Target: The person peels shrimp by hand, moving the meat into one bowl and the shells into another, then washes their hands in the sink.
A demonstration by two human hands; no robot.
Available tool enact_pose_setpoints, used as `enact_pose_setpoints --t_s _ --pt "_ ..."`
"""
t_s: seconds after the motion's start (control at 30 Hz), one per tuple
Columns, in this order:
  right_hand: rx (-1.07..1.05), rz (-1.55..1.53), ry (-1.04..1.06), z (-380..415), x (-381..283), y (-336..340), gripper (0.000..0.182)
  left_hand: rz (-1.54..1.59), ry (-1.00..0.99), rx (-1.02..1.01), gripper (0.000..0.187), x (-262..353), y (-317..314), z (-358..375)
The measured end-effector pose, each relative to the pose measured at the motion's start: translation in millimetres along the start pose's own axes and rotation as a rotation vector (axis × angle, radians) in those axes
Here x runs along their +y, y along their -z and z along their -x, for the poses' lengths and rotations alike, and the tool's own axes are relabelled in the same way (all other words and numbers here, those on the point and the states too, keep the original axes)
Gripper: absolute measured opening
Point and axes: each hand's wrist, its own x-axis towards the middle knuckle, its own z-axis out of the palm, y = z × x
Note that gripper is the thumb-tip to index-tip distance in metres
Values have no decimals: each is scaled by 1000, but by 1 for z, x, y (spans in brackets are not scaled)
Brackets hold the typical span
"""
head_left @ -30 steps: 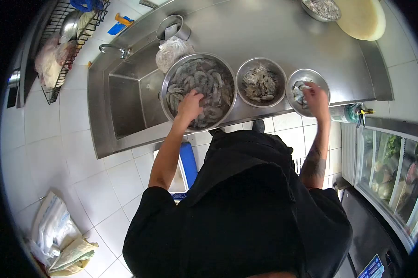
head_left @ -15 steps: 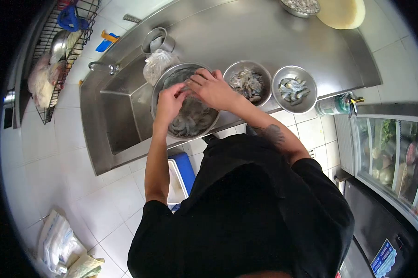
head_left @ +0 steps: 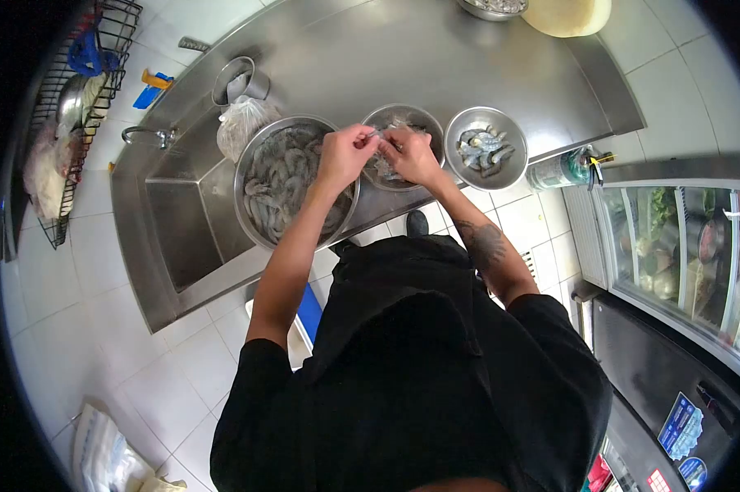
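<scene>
Large steel bowl of raw shrimp [head_left: 292, 182] left by sink [head_left: 177, 225], mid steel bowl of shells [head_left: 403, 135] centre, small steel bowl of peeled shrimp [head_left: 486, 148] right, all on steel counter [head_left: 435, 66], plastic bag [head_left: 243, 125] behind large bowl.

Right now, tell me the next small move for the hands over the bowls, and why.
Probably pull the shell off and let it fall into the middle bowl. The left hand and right hand pinch one shrimp above it, between the big bowl of whole shrimp and the small bowl.

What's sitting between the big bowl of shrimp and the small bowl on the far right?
In the head view, a middle bowl stands between the big bowl of shrimp and the small bowl. Both hands, left hand and right hand, hang over its near edge.
</scene>
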Motion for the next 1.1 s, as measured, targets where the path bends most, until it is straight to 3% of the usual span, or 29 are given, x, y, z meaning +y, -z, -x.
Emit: enact_pose_setpoints --t_s 0.1,0.13,0.17,0.27,0.43,0.47,0.5,0.53,0.57,0.6,0.67,0.7,0.77,0.83,0.9,1.03,1.1 --pt "120 -173 -169 8 11 -12 21 -96 -114 15 19 -1 -16 -6" --pt "89 -185 -243 9 8 -8 23 -211 -241 40 19 0 -19 -6" --pt "80 -189 -236 11 11 -10 23 -328 -369 65 19 1 -23 -7" --pt "246 -181 -248 15 23 -23 19 -336 -436 120 16 -11 -40 -4" --pt "221 -167 -203 12 3 -5 21 -373 -484 214 10 -12 -39 2" --pt "35 -203 -251 11 5 2 23 -376 -484 216 10 -15 -35 1" --pt "-153 -238 -297 10 3 9 24 -365 -425 254 11 -23 -28 1" --pt "-153 -239 -293 12 3 12 24 -354 -367 292 13 -31 -22 0" --pt "-108 -19 -149 15 2 15 23 -357 -370 296 13 -37 -18 -2" --pt "-61 199 -9 18 -4 18 22 -20 -162 274 13 -34 -12 -3" --pt "-60 250 9 19 -14 24 26 470 243 136 15 -29 -2 0" --pt "-60 301 30 18 -18 27 35 469 240 135 15 -30 -3 2" --pt "-52 207 117 12 -15 25 34 768 276 21 16 -34 -5 6" --pt "-48 111 205 6 -9 22 33 817 308 22 18 -29 -9 6" --pt "-84 11 222 0 -6 23 20 937 299 -18 21 -27 -11 4" --pt "-229 -12 184 -1 -13 46 18 895 197 -129 27 -14 1 -1" --pt "-292 -112 267 2 -20 54 16 699 195 -399 40 0 18 -5"
